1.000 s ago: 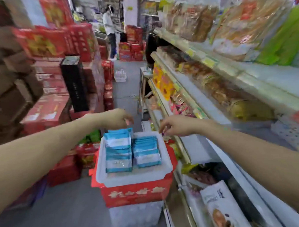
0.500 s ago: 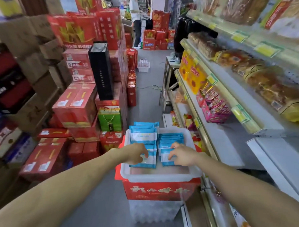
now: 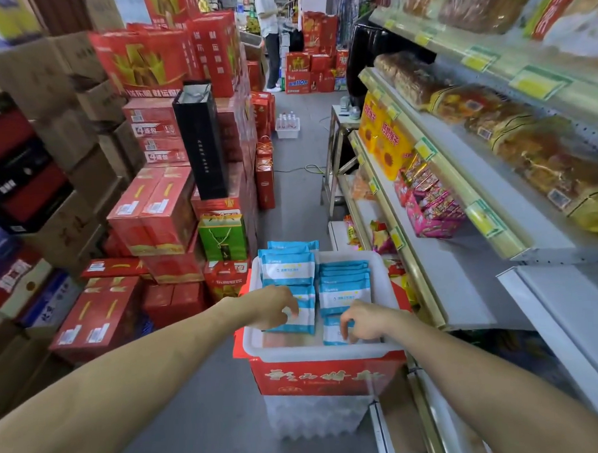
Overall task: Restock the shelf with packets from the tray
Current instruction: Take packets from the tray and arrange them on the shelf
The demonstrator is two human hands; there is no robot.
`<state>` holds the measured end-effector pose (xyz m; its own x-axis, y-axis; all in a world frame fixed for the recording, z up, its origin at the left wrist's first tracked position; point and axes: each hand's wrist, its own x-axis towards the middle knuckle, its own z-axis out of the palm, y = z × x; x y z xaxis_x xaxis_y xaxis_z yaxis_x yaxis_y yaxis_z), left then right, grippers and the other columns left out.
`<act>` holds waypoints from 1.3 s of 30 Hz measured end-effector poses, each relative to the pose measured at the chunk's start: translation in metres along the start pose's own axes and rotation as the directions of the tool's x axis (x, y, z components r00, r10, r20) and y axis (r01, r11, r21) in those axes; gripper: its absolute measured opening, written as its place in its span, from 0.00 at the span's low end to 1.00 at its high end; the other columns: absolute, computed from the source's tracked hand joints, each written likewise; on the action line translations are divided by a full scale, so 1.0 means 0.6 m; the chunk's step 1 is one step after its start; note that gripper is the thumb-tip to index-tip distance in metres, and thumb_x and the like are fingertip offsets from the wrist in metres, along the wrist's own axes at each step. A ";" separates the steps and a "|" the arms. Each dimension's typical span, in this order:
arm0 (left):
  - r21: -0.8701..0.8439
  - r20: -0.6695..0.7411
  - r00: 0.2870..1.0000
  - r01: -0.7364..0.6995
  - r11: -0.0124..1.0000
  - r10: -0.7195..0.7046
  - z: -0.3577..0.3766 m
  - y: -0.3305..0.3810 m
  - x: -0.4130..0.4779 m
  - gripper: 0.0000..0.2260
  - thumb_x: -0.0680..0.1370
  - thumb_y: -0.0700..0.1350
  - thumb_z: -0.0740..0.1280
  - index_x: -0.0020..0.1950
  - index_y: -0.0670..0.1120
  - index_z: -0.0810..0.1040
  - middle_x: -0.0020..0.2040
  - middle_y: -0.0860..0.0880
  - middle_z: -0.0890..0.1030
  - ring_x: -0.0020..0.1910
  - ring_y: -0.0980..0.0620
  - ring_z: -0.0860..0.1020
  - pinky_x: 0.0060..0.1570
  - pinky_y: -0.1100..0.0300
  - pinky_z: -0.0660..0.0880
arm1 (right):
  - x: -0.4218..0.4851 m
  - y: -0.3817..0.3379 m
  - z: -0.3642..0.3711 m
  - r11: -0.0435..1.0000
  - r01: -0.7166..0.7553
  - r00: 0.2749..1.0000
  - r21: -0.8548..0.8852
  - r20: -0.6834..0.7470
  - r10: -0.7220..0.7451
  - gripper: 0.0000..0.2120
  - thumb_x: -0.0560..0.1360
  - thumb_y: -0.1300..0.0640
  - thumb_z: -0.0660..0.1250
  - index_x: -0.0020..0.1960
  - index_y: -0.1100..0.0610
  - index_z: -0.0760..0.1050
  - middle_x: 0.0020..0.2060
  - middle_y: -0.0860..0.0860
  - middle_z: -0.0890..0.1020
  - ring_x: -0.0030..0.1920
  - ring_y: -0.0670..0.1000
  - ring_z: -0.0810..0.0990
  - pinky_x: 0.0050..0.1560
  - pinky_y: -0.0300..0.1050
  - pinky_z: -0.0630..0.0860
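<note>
- Over the tray (image 3: 330,351), head view: it sits on a red carton (image 3: 326,375), with the shelf (image 3: 464,287) at my right.
- Blue-and-white packets (image 3: 344,279) lie in two rows inside the tray.
- My left grip (image 3: 275,306): fingers curled onto the near left-row packet (image 3: 303,320); I cannot tell whether it is clamped.
- My right grip (image 3: 363,321): narrow, pinching the near right-row packet (image 3: 333,334).

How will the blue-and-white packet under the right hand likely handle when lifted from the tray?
The packet looks thin and flat, so probably light and floppy, sagging if the right hand pinches one edge. Its smooth film may slip. Overlapped neighbours in the tray could drag along.
</note>
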<state>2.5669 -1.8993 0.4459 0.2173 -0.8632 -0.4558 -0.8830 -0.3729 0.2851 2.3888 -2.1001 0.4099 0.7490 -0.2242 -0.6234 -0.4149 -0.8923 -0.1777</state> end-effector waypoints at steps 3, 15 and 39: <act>0.012 0.006 1.000 -0.007 1.000 0.006 0.002 0.002 0.003 0.17 0.81 0.42 0.64 0.68 0.55 0.80 0.69 0.49 0.74 0.68 0.46 0.74 0.69 0.47 0.73 | -0.002 -0.007 -0.002 1.000 0.026 0.999 0.004 0.024 -0.026 0.08 0.78 0.49 0.70 0.56 0.46 0.82 0.59 0.46 0.76 0.56 0.50 0.78 0.60 0.51 0.79; 0.103 0.054 0.998 0.005 0.995 -0.010 0.023 0.004 0.033 0.18 0.82 0.42 0.63 0.71 0.54 0.77 0.76 0.48 0.67 0.73 0.44 0.68 0.71 0.48 0.70 | -0.030 -0.026 -0.014 0.999 0.020 0.988 0.034 0.153 -0.025 0.20 0.77 0.63 0.63 0.60 0.44 0.83 0.65 0.45 0.78 0.60 0.48 0.75 0.60 0.45 0.75; 0.025 0.161 0.987 0.000 1.000 -0.004 0.082 0.008 0.063 0.10 0.80 0.43 0.64 0.55 0.54 0.83 0.64 0.50 0.73 0.61 0.47 0.71 0.62 0.54 0.73 | -0.187 0.000 -0.081 0.975 0.036 0.961 0.219 -0.275 0.026 0.23 0.79 0.65 0.69 0.67 0.41 0.81 0.74 0.51 0.73 0.65 0.51 0.75 0.38 0.33 0.70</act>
<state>2.5505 -1.9167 0.3884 0.1506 -0.7957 -0.5866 -0.8930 -0.3640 0.2645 2.3300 -2.0939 0.5169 0.8512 -0.3464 -0.3944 -0.4905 -0.7925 -0.3624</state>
